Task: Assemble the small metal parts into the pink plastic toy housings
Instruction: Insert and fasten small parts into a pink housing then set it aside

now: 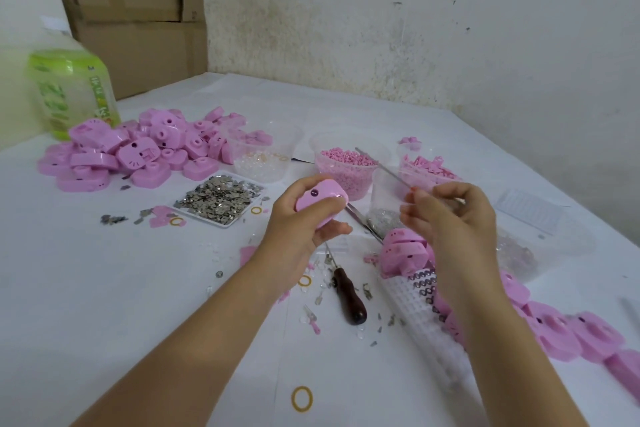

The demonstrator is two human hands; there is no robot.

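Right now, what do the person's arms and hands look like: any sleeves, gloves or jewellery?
The left forearm and right forearm show no sleeve down to the frame's bottom edge. The left hand and right hand wear no gloves, and no ring, watch or bracelet is visible. One right fingertip shows a small reddish spot, possibly nail polish.

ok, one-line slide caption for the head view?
Person's left hand holds a pink housing while the right hand pinches a thin metal tool, loose metal parts nearby.
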